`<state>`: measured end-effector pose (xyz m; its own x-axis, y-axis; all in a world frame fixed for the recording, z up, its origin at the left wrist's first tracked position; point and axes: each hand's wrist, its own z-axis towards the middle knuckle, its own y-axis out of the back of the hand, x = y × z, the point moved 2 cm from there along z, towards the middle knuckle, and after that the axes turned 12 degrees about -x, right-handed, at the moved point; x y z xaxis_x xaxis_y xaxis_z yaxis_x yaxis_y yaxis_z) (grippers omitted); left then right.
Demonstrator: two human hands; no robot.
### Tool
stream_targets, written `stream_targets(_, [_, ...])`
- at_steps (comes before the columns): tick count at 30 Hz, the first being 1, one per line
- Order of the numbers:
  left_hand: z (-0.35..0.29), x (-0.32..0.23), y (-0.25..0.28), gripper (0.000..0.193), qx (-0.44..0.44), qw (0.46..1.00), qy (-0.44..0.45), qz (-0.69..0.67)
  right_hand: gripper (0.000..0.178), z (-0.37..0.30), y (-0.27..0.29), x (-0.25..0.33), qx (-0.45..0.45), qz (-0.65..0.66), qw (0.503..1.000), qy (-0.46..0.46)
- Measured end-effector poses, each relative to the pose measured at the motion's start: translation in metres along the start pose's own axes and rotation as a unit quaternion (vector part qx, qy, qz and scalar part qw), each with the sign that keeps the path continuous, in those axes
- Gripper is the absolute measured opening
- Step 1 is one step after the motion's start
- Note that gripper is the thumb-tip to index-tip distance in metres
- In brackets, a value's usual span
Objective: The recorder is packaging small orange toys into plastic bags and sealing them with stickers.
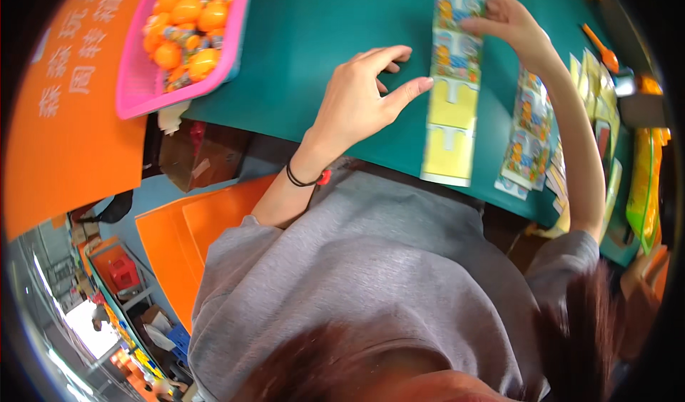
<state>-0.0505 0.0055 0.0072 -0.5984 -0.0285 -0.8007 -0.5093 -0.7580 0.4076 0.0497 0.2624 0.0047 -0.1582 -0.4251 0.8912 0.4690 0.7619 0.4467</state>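
Note:
A long strip of stickers (451, 109) lies on the green tabletop in front of me. Colourful cartoon pictures cover its far part, while the near part shows bare yellow backing with white tabs. My right hand (508, 22) grips the strip's far right edge, thumb over the printed face and fingers curled at the rim. To the left of the strip is my left hand (360, 95), fingers apart and thumb stretched out to the strip's left edge; I see nothing held in it. More printed sticker strips (528, 138) lie to the right, partly under my right forearm.
A pink basket (128, 91) of orange capsules (187, 8) stands at the far left, beside an orange panel (64, 145). Along the right are an orange tool (601, 48), stacked yellowish sheets (596, 88) and a yellow-green packet (646, 188). An orange chair (171, 238) is at my left.

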Motion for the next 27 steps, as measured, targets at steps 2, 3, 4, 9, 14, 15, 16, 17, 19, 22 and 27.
stream_targets(2, [0.0, 0.0, -0.015, 0.038, 0.043, 0.997, 0.052, -0.028, 0.044, -0.009, 0.001, 0.015, -0.03, 0.1, 0.994, 0.034])
stream_targets(3, [-0.003, 0.002, -0.023, 0.035, 0.076, 0.98, 0.12, -0.137, 0.044, -0.015, 0.002, 0.018, -0.038, 0.095, 0.995, 0.02])
stream_targets(4, [-0.004, 0.001, -0.028, 0.031, 0.104, 0.948, 0.185, -0.237, 0.045, -0.02, 0.003, 0.024, -0.044, 0.151, 0.988, -0.004])
stream_targets(9, [-0.009, -0.003, -0.039, 0.019, 0.154, 0.925, 0.215, -0.274, 0.048, -0.058, -0.007, 0.063, -0.24, -0.005, 0.965, 0.107])
stream_targets(14, [-0.016, -0.016, -0.051, 0.02, 0.131, 0.915, 0.22, -0.31, 0.029, -0.106, -0.031, 0.047, -0.136, -0.127, 0.959, 0.216])
stream_targets(15, [-0.018, -0.013, -0.053, 0.017, 0.14, 0.923, 0.193, -0.301, 0.024, -0.112, -0.037, 0.047, -0.149, -0.09, 0.969, 0.176])
stream_targets(16, [-0.02, -0.01, -0.054, 0.017, 0.143, 0.922, 0.193, -0.302, 0.024, -0.113, -0.037, 0.044, -0.151, -0.091, 0.969, 0.173])
stream_targets(17, [-0.021, -0.008, -0.055, 0.016, 0.158, 0.937, 0.168, -0.263, 0.022, -0.112, -0.037, 0.04, -0.157, -0.08, 0.972, 0.155])
stream_targets(19, [-0.022, -0.007, -0.055, 0.014, 0.175, 0.948, 0.142, -0.224, 0.02, -0.112, -0.036, 0.033, -0.165, -0.069, 0.975, 0.135])
stream_targets(22, [-0.022, -0.008, -0.053, 0.016, 0.169, 0.974, 0.094, -0.122, 0.014, -0.112, -0.037, 0.03, -0.151, -0.046, 0.979, 0.132])
stream_targets(27, [-0.028, -0.002, -0.058, 0.023, 0.124, 0.971, 0.108, -0.176, 0.016, -0.108, -0.038, 0.031, -0.157, -0.007, 0.987, 0.043])
